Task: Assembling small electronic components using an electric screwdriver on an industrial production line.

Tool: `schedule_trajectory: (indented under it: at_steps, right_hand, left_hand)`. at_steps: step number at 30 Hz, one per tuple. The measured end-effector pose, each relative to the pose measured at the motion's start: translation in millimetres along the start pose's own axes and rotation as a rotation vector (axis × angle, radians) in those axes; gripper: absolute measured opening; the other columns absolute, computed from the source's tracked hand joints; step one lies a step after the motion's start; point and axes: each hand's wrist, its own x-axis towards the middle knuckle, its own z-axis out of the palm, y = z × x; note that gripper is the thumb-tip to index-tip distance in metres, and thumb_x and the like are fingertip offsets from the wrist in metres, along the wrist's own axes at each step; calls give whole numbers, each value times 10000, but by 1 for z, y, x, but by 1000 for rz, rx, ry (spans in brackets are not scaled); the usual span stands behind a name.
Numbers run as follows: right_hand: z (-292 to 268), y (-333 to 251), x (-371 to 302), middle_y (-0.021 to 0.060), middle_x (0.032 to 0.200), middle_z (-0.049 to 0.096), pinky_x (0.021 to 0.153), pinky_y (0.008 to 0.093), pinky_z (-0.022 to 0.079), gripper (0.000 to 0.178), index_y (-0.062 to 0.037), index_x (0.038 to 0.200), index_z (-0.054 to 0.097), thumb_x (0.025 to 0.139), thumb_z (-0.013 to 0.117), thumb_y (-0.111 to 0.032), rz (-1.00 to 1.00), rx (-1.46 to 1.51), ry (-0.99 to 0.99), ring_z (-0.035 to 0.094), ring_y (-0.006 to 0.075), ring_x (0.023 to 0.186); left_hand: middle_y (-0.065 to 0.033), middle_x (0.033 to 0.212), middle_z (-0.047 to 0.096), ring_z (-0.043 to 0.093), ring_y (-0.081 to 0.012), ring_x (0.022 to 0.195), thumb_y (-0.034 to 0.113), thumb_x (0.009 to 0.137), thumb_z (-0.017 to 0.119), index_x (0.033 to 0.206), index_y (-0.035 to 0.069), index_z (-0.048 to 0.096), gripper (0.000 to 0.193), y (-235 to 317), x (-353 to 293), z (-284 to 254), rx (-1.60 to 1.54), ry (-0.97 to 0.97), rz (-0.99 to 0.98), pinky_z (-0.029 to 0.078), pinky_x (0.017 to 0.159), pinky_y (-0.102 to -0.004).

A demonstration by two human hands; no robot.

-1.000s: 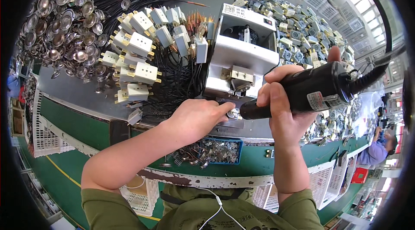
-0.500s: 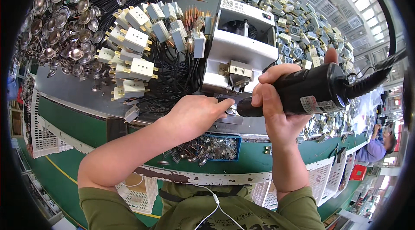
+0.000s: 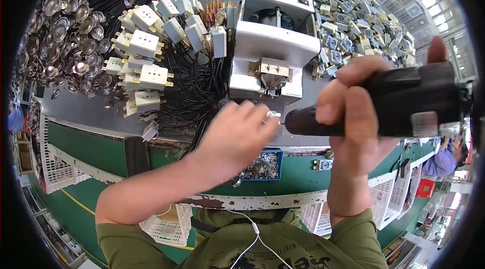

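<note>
My right hand (image 3: 353,112) is wrapped round a black electric screwdriver (image 3: 404,99), held nearly level with its tapered nose pointing left. Just left of that nose, below the silver bench machine (image 3: 275,41), a small white part (image 3: 273,115) sits at the fingertips of my left hand (image 3: 237,132). The left fingers are curled and pressed together on this part, though motion smears them and its exact kind is unclear. A gap separates the screwdriver's tip from the left fingers. Black wires (image 3: 189,79) spread beside my left hand.
White-and-grey socket modules (image 3: 144,41) stand stacked at left, beside a heap of round metal cups (image 3: 65,31). More modules (image 3: 348,26) pile up at right. A blue tray (image 3: 279,165) of small metal pieces and a loose module (image 3: 322,164) lie near the front edge. Another person (image 3: 442,160) sits far right.
My right hand has drawn the screwdriver rightward, away from the left fingers. My left hand has shifted slightly, its fingers now more curled. The whole view has moved a little.
</note>
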Motion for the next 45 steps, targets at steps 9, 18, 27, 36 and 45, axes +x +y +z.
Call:
schedule_trajectory:
  at_steps: [9, 18, 27, 36, 45]
  right_hand:
    - [7, -6, 7, 153, 980, 629, 540, 284, 522, 909, -147, 1604, 1, 946, 617, -32, -30, 59, 74, 589, 137, 574]
    - [24, 16, 26, 166, 1042, 643, 596, 316, 536, 937, -167, 1605, -62, 961, 595, 9, -80, 140, 211, 602, 143, 599]
    - [28, 20, 25, 156, 974, 653, 578, 280, 553, 1047, -148, 1587, -124, 902, 632, 87, -51, 243, 224, 626, 148, 621]
    - [32, 22, 23, 145, 956, 665, 603, 269, 551, 1076, -114, 1581, -119, 872, 664, 89, -11, 232, 209, 640, 143, 650]
    - [50, 24, 11, 123, 898, 700, 655, 247, 533, 1125, -41, 1567, -103, 804, 713, 87, -105, -14, 342, 656, 129, 689]
  left_hand:
    - [5, 720, 611, 598, -186, 770, 162, 787, 623, 721, 163, 653, 72, 46, -8, 42, -2, -548, 208, 422, 712, -346]
    - [-22, 804, 572, 601, -198, 805, 205, 836, 635, 910, 111, 594, 126, 37, -14, 33, -189, -287, 217, 434, 689, -342]
    - [-26, 825, 559, 594, -205, 851, 211, 846, 663, 921, 125, 638, 117, 31, -17, 32, -297, -362, 230, 455, 714, -370]
    - [-35, 830, 560, 590, -215, 857, 184, 852, 653, 930, 112, 653, 106, 29, -16, 31, -321, -357, 236, 447, 713, -373]
    - [-75, 826, 617, 630, -267, 846, 148, 777, 693, 886, 68, 656, 140, 22, -16, 31, -409, -274, 202, 485, 715, -398]
